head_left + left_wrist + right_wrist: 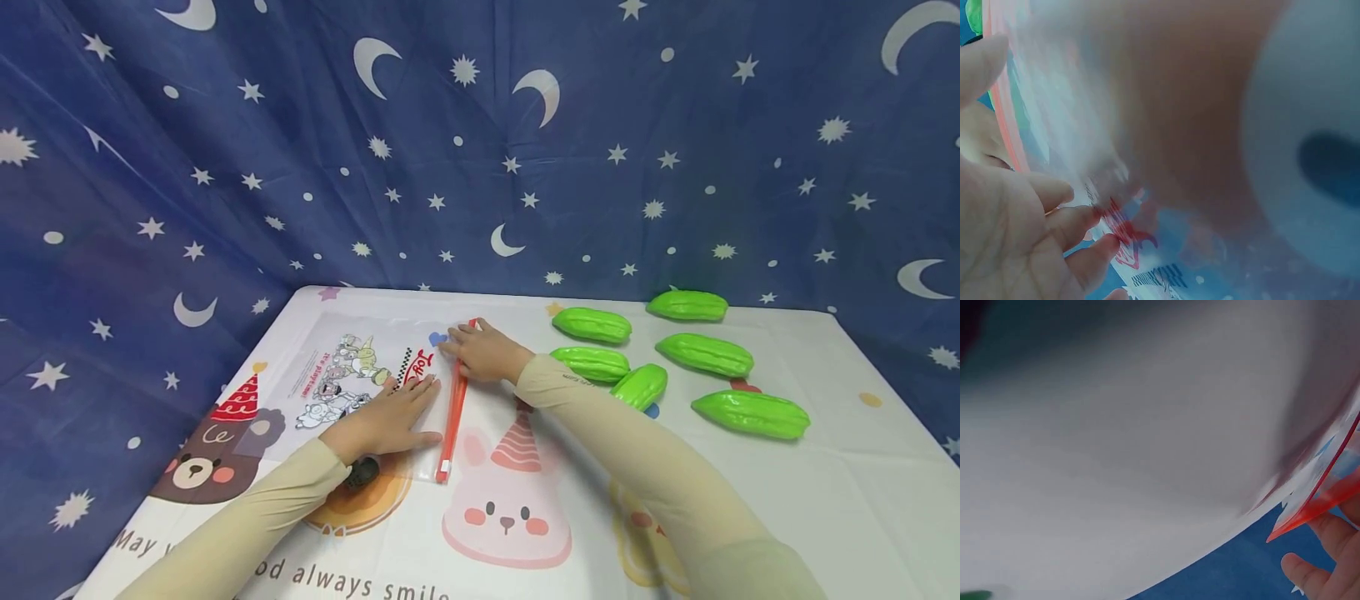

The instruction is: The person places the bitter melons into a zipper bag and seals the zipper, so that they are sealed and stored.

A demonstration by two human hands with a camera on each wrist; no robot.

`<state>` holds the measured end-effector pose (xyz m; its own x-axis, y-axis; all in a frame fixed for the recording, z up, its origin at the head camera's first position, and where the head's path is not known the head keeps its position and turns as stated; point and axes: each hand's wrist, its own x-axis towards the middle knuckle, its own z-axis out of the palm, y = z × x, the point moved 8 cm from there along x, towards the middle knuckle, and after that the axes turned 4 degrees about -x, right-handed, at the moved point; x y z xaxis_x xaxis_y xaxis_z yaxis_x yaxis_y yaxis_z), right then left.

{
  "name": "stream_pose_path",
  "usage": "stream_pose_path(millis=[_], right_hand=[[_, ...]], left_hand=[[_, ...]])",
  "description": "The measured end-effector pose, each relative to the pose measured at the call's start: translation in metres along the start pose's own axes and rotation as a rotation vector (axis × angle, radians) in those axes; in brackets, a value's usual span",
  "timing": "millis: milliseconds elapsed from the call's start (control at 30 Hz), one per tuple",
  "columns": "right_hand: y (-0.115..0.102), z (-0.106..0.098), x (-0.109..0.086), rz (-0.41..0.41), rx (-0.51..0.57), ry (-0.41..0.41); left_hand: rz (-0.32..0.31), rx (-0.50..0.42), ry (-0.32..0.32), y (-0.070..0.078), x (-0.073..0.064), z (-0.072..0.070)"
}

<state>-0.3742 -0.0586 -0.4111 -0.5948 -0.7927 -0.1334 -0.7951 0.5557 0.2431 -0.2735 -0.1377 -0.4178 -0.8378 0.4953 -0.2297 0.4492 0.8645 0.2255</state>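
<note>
A clear plastic zip bag (300, 367) with cartoon print and red lettering lies on the table. A red zip strip (454, 417) with a white slider at its near end runs along the bag's right side. My left hand (386, 423) rests on the bag, fingers extended beside the lettering; in the left wrist view its fingertips (1094, 219) touch the printed plastic. At the strip's far end is my right hand (483, 352), its fingers spread over the bag's edge. The right wrist view shows fingers (1332, 537) against the red edge, part of the hand out of frame.
Several green ridged toy vegetables (705, 354) lie at the back right, two of them touching near my right forearm. The white tablecloth (847, 500) carries printed animals and words. A dark blue curtain (465, 183) with moons and stars hangs behind the table.
</note>
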Motion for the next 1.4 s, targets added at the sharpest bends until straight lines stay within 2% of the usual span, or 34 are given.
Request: stream_pose_path(millis=[233, 400, 533, 633, 733, 833, 933, 1067, 1167, 1400], right_hand=[[0.004, -0.007, -0.004, -0.004, 0.018, 0.058], [0.004, -0.015, -0.008, -0.036, -0.012, 0.154], [0.003, -0.022, -0.012, -0.063, -0.058, 0.229], [0.003, -0.025, -0.015, -0.068, -0.073, 0.26], [0.004, -0.027, -0.017, -0.063, -0.078, 0.275], [0.004, -0.028, -0.018, -0.063, -0.08, 0.29], [0.004, -0.027, -0.018, -0.069, -0.093, 0.298], [0.003, -0.026, -0.018, -0.076, -0.111, 0.308], [0.002, -0.028, -0.019, -0.08, -0.112, 0.312], [0.0, -0.037, -0.026, -0.074, -0.111, 0.307]], left_hand=[[0.021, 0.051, 0.06, 0.0, -0.001, -0.006], [0.051, 0.131, 0.155, 0.002, -0.006, -0.023], [0.145, 0.23, 0.286, 0.011, -0.013, -0.042], [0.253, 0.335, 0.382, 0.022, -0.017, -0.054], [0.375, 0.447, 0.438, 0.035, -0.02, -0.059], [0.494, 0.543, 0.45, 0.047, -0.023, -0.06], [0.567, 0.612, 0.426, 0.055, -0.022, -0.056], [0.596, 0.655, 0.406, 0.058, -0.016, -0.053], [0.606, 0.663, 0.417, 0.056, -0.012, -0.051], [0.658, 0.614, 0.505, 0.061, -0.009, -0.052]])
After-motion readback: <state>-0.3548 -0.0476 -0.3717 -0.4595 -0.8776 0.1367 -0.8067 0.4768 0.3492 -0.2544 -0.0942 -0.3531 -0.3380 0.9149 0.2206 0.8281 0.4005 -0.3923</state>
